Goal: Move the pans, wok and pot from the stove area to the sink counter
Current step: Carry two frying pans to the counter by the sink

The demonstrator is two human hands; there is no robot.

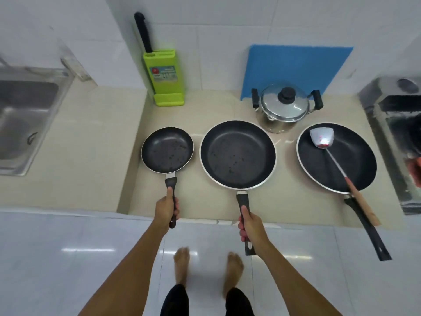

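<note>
A small black frying pan (167, 149) sits on the lowered beige counter, and my left hand (166, 207) grips its handle. To its right lies a larger black pan (237, 154); my right hand (250, 226) is closed around that pan's handle. Further right is a black wok (355, 169) with a metal spatula (321, 139) resting inside, its wooden grip lying over the wok's handle. Behind the pans stands a steel pot (283, 110) with a glass lid and black knob. The sink counter (75, 156) is to the left, a step higher.
A steel sink (25, 119) is at the far left. A green knife block (165, 78) with a black-handled knife stands against the wall. A blue mat (293, 65) leans behind the pot. A steel stove (396, 133) is at the right edge.
</note>
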